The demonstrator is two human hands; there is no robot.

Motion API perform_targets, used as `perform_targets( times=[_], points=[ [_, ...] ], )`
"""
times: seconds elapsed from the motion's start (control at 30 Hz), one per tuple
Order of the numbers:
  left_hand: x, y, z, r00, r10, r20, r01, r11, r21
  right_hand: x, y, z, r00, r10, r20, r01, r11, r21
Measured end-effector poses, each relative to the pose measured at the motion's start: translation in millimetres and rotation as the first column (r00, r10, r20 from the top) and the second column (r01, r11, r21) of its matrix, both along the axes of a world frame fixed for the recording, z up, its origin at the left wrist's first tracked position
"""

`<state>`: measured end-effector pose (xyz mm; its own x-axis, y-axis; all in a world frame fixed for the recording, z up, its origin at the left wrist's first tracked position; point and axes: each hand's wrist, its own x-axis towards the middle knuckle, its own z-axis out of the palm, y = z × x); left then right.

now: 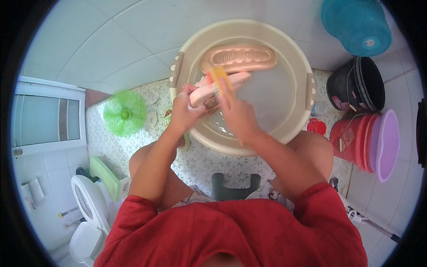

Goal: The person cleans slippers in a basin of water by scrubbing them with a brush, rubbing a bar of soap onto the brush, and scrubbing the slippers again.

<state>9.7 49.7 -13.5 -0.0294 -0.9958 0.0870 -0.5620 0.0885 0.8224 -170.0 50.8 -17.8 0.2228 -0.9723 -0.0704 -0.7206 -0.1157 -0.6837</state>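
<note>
In a large beige basin (pixel 291 131) of cloudy water, my left hand (pixel 182 111) grips a pale pink slipper (pixel 209 92), tilted on its side above the water. My right hand (pixel 239 116) is closed around a yellow brush (pixel 221 78), pressed against the slipper's edge and slightly smeared by motion; its bristles are mostly hidden. Soapy water shows on my left fingers. Behind them a second pink slipper (pixel 242 58) lies sole up at the basin's far side, its ridged tread showing.
Black (pixel 356 84) and red (pixel 351 140) buckets, a purple basin (pixel 388 144) and blue tubs (pixel 360 26) stand at the right. A red cup (pixel 316 127) sits beside the basin. A green see-through round thing (pixel 125 110) and a toilet (pixel 91 200) are at the left.
</note>
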Motion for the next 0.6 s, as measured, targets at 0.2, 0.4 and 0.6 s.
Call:
perform_targets(
  times=[0.2, 0.4, 0.6],
  points=[
    [-3, -6, -1, 0.986, 0.064, -0.156, -0.04, 0.988, 0.151, -8, -17, -17, 0.991, -0.131, 0.008, 0.129, 0.986, 0.104],
    [-1, -4, 3, 0.966, 0.097, -0.24, -0.048, 0.979, 0.2, 7, 4, 10, 0.993, -0.01, 0.12, 0.001, 0.997, 0.074],
    [-5, -8, -9, 0.971, 0.066, -0.232, -0.024, 0.984, 0.179, -7, -22, -17, 0.988, -0.155, 0.012, 0.153, 0.983, 0.106]
  ],
)
